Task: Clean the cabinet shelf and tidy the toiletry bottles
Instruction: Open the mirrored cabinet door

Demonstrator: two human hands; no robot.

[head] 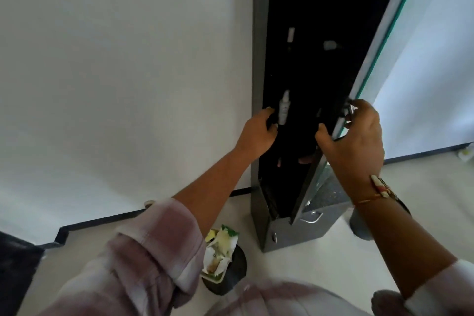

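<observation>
Stood over a tall narrow cabinet [259,84] set against the white wall [128,59], looking down its dark inside. Left hand [259,133] reached in at the cabinet's left frame, fingers curled around a dark shape just beside a pale bottle [283,108]; too dark there to tell what was held, or whether the bottle itself was touched. Right hand [354,141] clamped on the lower edge of the cabinet's open door [379,64], thumb on the inner side and fingers wrapped over the outer side near a small metal fitting [350,110]. Door swung out to the right of the cabinet, glass edge showing green. Deeper inside the cabinet, above the bottle, two more pale items: a small upright one [290,34] and a blurred one [331,45] to its right; shelves lost in shadow. A thread bracelet [379,190] on the right wrist, checked sleeves [143,251] rolled up on both arms. On the floor just left of the cabinet's foot, a round dark bin [230,277] stuffed with crumpled paper and wrappers [218,249]. Grey drawers [302,228] with metal handles at the cabinet's base
</observation>
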